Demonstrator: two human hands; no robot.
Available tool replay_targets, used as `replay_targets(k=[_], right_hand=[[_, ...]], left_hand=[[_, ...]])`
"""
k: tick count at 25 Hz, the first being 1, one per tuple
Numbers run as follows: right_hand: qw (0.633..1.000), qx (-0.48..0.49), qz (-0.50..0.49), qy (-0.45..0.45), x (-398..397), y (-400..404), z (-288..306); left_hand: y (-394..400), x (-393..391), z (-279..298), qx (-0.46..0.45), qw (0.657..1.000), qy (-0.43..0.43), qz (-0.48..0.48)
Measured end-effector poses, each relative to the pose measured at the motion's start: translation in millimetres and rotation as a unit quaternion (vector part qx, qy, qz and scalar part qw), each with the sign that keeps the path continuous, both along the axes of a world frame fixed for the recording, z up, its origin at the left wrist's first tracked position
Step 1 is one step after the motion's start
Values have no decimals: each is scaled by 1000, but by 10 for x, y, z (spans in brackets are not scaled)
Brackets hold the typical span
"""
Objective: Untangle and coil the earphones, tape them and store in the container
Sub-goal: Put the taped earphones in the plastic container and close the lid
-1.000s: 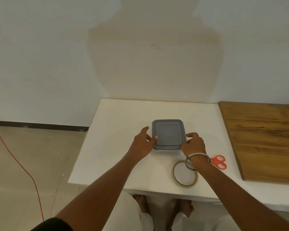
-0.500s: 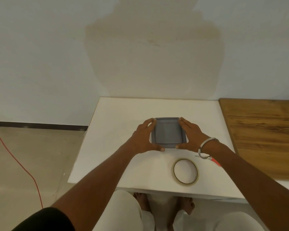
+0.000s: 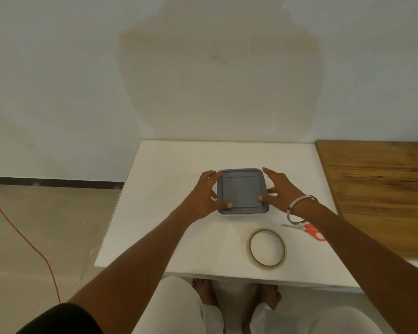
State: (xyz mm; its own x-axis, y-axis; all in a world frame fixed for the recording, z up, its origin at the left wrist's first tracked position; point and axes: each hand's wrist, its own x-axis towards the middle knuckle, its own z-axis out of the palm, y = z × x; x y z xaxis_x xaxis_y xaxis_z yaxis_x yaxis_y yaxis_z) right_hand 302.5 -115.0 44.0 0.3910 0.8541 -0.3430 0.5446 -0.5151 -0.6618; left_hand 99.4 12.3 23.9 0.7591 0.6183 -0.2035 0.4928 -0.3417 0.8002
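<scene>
A square grey container (image 3: 240,190) with its lid on sits in the middle of the white table (image 3: 174,189). My left hand (image 3: 200,200) grips its left edge, thumb on the lid's near-left corner. My right hand (image 3: 279,189) is at its right edge, thumb pressed on the lid's near-right corner and fingers spread along the side. The earphones are not visible; the lid hides the inside. A roll of clear tape (image 3: 268,266) lies flat near the table's front edge, to the right of the container.
Red-handled scissors (image 3: 309,230) lie partly under my right forearm. A wooden board (image 3: 381,189) covers the surface to the right. A red cable (image 3: 22,235) runs across the floor on the left. My knees and feet are below the table's front edge.
Both hands moved from the container's near corners up along its sides. My thumbs now press on the lid's near corners, and my right fingers have lifted off its right edge.
</scene>
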Motion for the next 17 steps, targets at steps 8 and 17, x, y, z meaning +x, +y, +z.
replay_targets(k=[8,17], right_hand=[[975,30,-201,93,-50,45,-162],[989,15,-148,-24,-70,19,-149]], left_hand=[[-39,45,-108,-131,976,-29,170],[-73,49,-95,-142,969,-43,198]])
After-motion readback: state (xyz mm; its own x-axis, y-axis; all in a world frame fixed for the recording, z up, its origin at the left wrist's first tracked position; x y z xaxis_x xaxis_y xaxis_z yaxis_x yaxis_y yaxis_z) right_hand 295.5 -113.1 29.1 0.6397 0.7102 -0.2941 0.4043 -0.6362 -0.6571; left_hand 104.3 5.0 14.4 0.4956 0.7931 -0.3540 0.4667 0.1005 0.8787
